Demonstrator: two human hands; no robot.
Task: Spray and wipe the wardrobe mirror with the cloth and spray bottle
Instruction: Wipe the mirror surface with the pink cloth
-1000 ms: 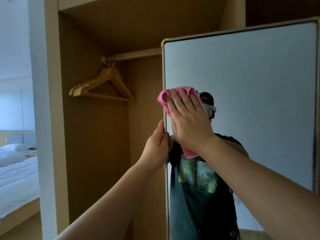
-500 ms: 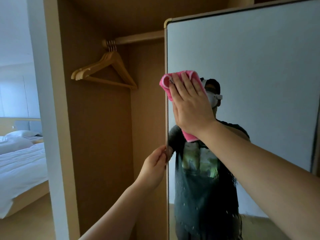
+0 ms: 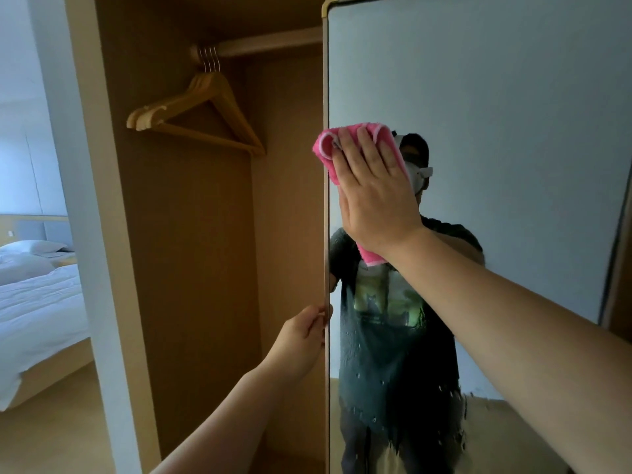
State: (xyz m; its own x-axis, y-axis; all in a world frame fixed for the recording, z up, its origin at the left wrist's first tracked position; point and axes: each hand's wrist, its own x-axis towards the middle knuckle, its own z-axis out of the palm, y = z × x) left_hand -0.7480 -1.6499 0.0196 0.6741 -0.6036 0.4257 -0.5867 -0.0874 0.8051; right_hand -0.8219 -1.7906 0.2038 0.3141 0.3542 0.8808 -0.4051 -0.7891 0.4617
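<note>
Against the upper left of the wardrobe mirror (image 3: pixel 496 114), a pink cloth (image 3: pixel 325 148) is pressed flat by the right hand (image 3: pixel 372 196), whose fingers are held straight and close together over the fabric. Lower down, the mirror's left edge is gripped by the left hand (image 3: pixel 301 340), its fingers curled round the frame, while droplets (image 3: pixel 359 374) are seen scattered over the lower glass. Wooden hangers (image 3: pixel 198 111) are hung from a rail (image 3: pixel 270 42) inside the open wardrobe (image 3: pixel 191 268) just beside the mirror, and a white bed (image 3: pixel 34 302) is seen at far left.
</note>
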